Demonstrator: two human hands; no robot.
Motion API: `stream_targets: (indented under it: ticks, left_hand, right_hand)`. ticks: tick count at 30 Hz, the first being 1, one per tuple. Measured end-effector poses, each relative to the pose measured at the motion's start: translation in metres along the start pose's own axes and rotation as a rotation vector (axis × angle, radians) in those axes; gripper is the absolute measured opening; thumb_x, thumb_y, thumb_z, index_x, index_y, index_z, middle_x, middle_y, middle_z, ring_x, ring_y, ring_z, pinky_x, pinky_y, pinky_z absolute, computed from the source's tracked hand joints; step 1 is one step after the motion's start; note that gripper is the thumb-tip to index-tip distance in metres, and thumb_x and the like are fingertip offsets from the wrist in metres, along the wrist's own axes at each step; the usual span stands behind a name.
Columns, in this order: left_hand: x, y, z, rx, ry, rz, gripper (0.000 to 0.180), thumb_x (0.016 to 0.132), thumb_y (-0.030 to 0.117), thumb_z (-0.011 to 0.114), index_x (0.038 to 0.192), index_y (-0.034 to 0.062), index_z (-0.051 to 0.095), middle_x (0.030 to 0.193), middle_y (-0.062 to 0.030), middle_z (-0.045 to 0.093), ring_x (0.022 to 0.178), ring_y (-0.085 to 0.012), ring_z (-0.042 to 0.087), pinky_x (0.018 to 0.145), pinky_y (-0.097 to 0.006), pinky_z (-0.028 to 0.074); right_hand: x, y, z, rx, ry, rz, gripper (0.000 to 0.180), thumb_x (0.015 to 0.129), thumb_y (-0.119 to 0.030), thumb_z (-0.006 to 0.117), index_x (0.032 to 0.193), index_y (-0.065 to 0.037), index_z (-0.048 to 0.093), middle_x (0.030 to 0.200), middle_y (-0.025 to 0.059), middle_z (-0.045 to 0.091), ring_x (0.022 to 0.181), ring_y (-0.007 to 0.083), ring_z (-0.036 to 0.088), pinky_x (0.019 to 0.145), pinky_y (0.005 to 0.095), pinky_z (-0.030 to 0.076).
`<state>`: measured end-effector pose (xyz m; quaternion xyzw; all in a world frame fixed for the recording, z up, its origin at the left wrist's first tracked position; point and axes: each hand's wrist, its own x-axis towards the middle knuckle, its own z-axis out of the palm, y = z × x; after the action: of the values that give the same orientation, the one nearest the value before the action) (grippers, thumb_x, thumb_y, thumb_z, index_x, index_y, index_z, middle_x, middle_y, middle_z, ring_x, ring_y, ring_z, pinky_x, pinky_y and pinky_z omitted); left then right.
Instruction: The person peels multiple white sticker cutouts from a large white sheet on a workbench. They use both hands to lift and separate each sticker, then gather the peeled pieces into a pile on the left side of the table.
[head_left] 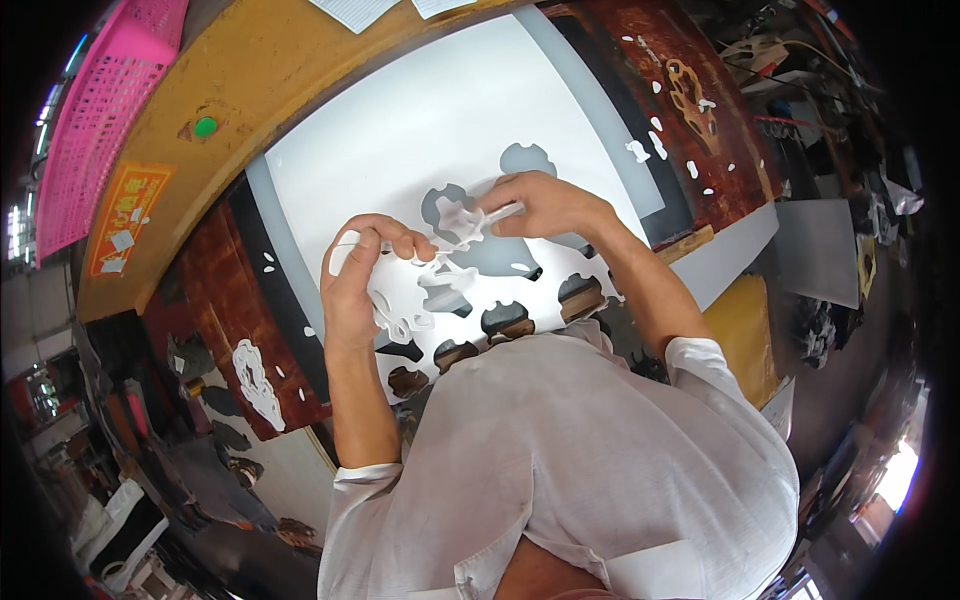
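Observation:
A large white sheet (430, 110) lies on the grey work surface in front of me, with shaped holes cut through its near part. My left hand (355, 275) is closed round several thin white cut-out pieces (402, 305) with openings in them, which hang below its fingers. Over the holes, my right hand (550, 205) grips another white cut-out piece (462, 222), blurred by motion, with a narrow strip sticking out by the thumb. Both hands are close together above the sheet's near half. Where the two hands' pieces overlap, I cannot tell them apart.
Reddish-brown boards flank the sheet; a shaped cutting die (690, 105) and white scraps (656, 145) lie on the right one, a white outlined shape (258, 385) on the left. Beyond runs a yellow beam (260, 70) with a green button (205, 127). A pink basket (110, 120) stands far left.

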<state>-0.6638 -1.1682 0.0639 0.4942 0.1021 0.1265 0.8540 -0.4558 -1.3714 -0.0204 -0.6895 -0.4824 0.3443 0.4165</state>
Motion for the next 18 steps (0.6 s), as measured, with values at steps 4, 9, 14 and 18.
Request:
stream_targets:
  ticks: [4, 9, 14, 18]
  left_hand:
    - [-0.004, -0.005, -0.006, -0.023, 0.019, 0.024, 0.028, 0.110, 0.024, 0.052, 0.106, -0.0023, 0.060, 0.088, -0.0119, 0.060, 0.092, -0.0294, 0.067, 0.083, -0.044, 0.057]
    - [-0.030, 0.008, -0.010, -0.259, -0.002, 0.028, 0.026, 0.110, 0.024, 0.047, 0.098, 0.0031, 0.056, 0.082, -0.0080, 0.052, 0.079, -0.0297, 0.059, 0.087, -0.054, 0.054]
    - [-0.040, 0.036, -0.020, -0.281, -0.022, 0.179, 0.022, 0.113, 0.027, 0.041, 0.106, 0.0102, 0.055, 0.093, -0.0040, 0.052, 0.090, -0.0253, 0.054, 0.097, -0.054, 0.050]
    - [-0.030, 0.040, -0.024, -0.460, 0.130, 0.241, 0.024, 0.113, 0.027, 0.044, 0.113, 0.0099, 0.061, 0.102, -0.0075, 0.061, 0.104, -0.0320, 0.062, 0.096, -0.056, 0.052]
  right_hand:
    - [0.010, -0.002, 0.006, -0.305, -0.041, -0.029, 0.023, 0.092, -0.013, 0.073, 0.113, -0.006, 0.080, 0.105, 0.0109, 0.078, 0.102, 0.0259, 0.072, 0.089, 0.0385, 0.054]
    - [0.010, 0.023, -0.008, 0.573, 0.595, 0.499, 0.022, 0.100, -0.022, 0.067, 0.104, -0.005, 0.080, 0.089, 0.0047, 0.075, 0.080, 0.0132, 0.068, 0.074, 0.0289, 0.055]
    - [0.003, 0.041, -0.014, 0.135, 0.427, 0.601, 0.035, 0.096, -0.024, 0.068, 0.119, 0.001, 0.075, 0.102, 0.0164, 0.075, 0.097, 0.0256, 0.072, 0.089, 0.0390, 0.057]
    - [-0.001, 0.002, 0.000, -0.452, 0.757, 0.089, 0.056, 0.095, -0.021, 0.071, 0.148, -0.006, 0.059, 0.135, 0.0178, 0.067, 0.116, 0.0324, 0.068, 0.098, 0.0364, 0.054]
